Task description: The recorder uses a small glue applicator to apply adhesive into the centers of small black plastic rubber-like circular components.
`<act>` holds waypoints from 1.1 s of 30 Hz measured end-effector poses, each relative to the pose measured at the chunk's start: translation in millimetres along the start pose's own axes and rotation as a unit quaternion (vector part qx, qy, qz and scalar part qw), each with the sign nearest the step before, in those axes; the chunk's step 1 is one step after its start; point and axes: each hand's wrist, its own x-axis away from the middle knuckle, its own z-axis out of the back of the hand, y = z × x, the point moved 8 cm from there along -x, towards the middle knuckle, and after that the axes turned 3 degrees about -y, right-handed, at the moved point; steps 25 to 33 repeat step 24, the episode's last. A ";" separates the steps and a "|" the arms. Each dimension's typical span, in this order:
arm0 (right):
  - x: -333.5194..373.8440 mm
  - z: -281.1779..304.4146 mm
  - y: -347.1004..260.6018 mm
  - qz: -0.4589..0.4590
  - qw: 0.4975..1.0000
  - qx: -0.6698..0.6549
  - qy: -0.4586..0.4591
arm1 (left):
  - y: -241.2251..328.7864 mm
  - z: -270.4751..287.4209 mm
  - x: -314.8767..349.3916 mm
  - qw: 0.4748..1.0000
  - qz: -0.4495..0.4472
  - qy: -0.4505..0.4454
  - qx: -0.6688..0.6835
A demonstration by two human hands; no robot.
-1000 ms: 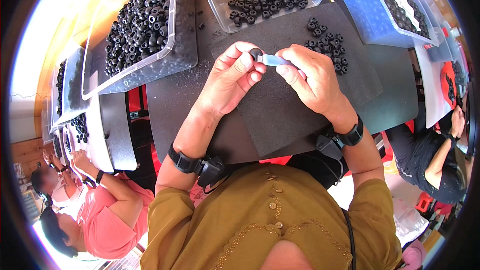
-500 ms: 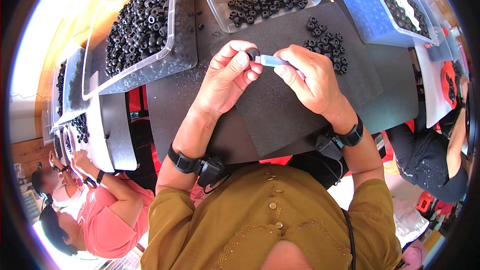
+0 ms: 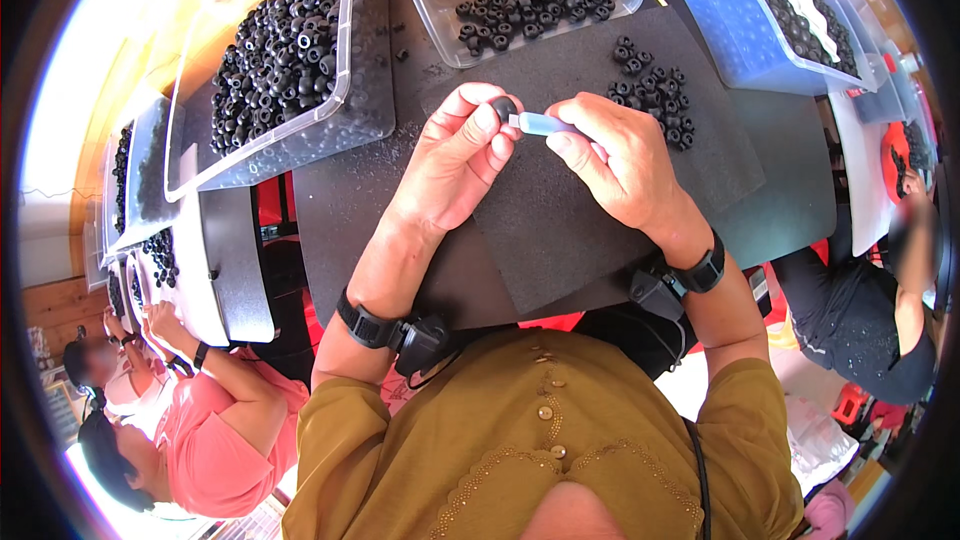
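Observation:
Between the thumb and fingers of my left hand (image 3: 455, 155) is a small black round part (image 3: 504, 107). My right hand (image 3: 628, 155) is closed around a slim tool with a pale blue handle (image 3: 543, 124). Its whitish tip meets the right side of the black part; the very end is hidden there. Both hands are held above a dark mat (image 3: 540, 230) on the table. Just beyond my right hand, a cluster of similar black parts with holes (image 3: 655, 95) lies on the mat.
A clear bin heaped with black parts (image 3: 275, 55) stands at left. Behind my hands is another clear bin (image 3: 440, 35) with a shallow layer. A bluish bin (image 3: 745, 40) stands at right. People sit at left (image 3: 215, 430) and right (image 3: 860, 320).
My hands stay nearly in place, with the black part and the tool tip turned slightly against each other. At right, the other person's arm has shifted.

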 end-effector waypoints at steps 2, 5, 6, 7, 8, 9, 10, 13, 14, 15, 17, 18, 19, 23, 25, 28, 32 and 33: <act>-0.6 0.4 -0.9 0.008 1.000 0.001 0.004 | -1.8 1.3 0.2 1.000 0.004 -0.022 0.011; -0.1 -0.2 0.5 -0.001 1.000 -0.009 -0.002 | -3.6 0.6 0.2 1.000 0.007 -0.016 0.013; -0.8 0.5 -0.2 0.000 1.000 -0.003 -0.004 | -3.5 0.4 0.2 1.000 0.007 -0.016 0.014; -1.1 0.6 -0.8 0.002 1.000 0.003 -0.007 | -3.3 0.3 0.1 1.000 0.007 -0.017 0.013; -0.9 0.5 -1.1 0.001 1.000 0.003 -0.007 | -3.2 0.1 0.0 1.000 0.007 -0.018 0.011; -1.2 0.6 -1.4 0.003 1.000 0.000 -0.004 | -3.6 0.3 -0.4 1.000 0.007 -0.017 0.011; -1.4 1.0 -1.6 0.005 1.000 -0.004 -0.002 | -3.5 0.5 -0.8 1.000 0.002 -0.017 -0.001; -1.1 3.8 2.1 -0.019 1.000 -0.006 0.009 | -3.7 -0.1 0.3 1.000 -0.002 -0.014 -0.025; -1.2 4.6 2.1 -0.019 1.000 -0.007 0.009 | -3.7 -0.3 0.7 0.999 -0.002 -0.012 -0.037; -1.3 4.9 1.5 -0.017 1.000 -0.006 0.006 | -3.8 -0.6 0.5 0.999 -0.002 -0.011 -0.037; -1.1 4.4 0.2 -0.015 1.000 -0.006 0.003 | -1.2 -0.3 -0.6 0.999 -0.016 -0.005 -0.049; -0.5 5.7 -2.4 -0.004 1.000 -0.013 0.012 | -0.4 -0.5 -1.1 0.999 -0.016 -0.005 -0.049; -0.2 7.0 -4.4 0.008 1.000 -0.020 0.021 | 0.9 -0.5 -1.6 0.999 -0.017 -0.003 -0.048; 1.0 4.1 -1.0 0.001 1.000 -0.013 0.007 | 4.0 -3.3 -1.8 0.998 -0.028 -0.004 -0.056; 0.7 3.7 -0.9 -0.001 1.000 -0.010 0.001 | 3.6 -3.3 -1.3 0.998 -0.026 -0.005 -0.059; 0.7 3.7 -0.9 -0.001 1.000 -0.010 0.001 | 3.6 -3.3 -1.3 0.998 -0.026 -0.005 -0.059; 0.7 3.7 -0.9 -0.001 1.000 -0.010 0.001 | 3.6 -3.3 -1.3 0.998 -0.026 -0.005 -0.059; 0.7 3.7 -0.9 -0.001 1.000 -0.010 0.001 | 3.6 -3.3 -1.3 0.998 -0.026 -0.005 -0.059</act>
